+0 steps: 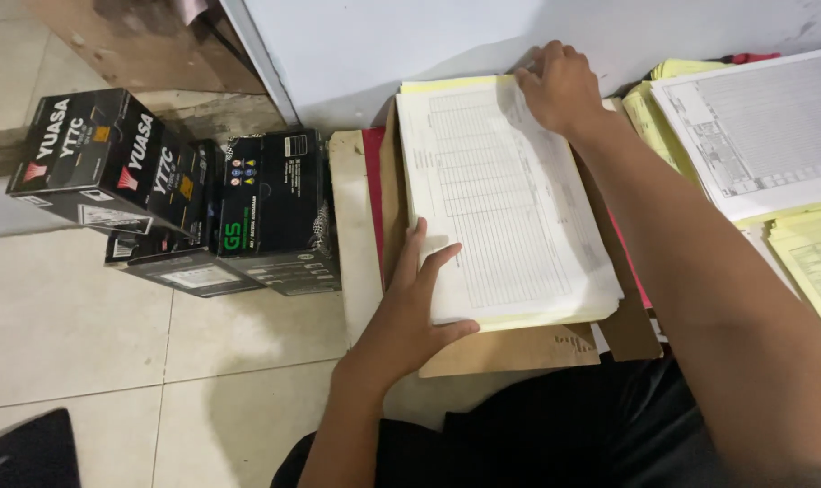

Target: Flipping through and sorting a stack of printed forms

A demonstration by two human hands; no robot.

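A thick stack of printed white forms (505, 199), with yellow sheets beneath, lies on a brown cardboard folder (510, 348) in front of me. My left hand (410, 312) presses against the stack's near left edge, thumb on top of the sheets. At the far right corner my right hand (562, 86) rests on the top sheet, fingers curled over its edge by the wall.
Several black cardboard boxes (176, 194) stand stacked on the tiled floor at the left. More white and yellow forms (763, 126) are piled at the right. A pale wall (383, 45) runs behind the papers. A red folder edge (373, 181) shows under the stack.
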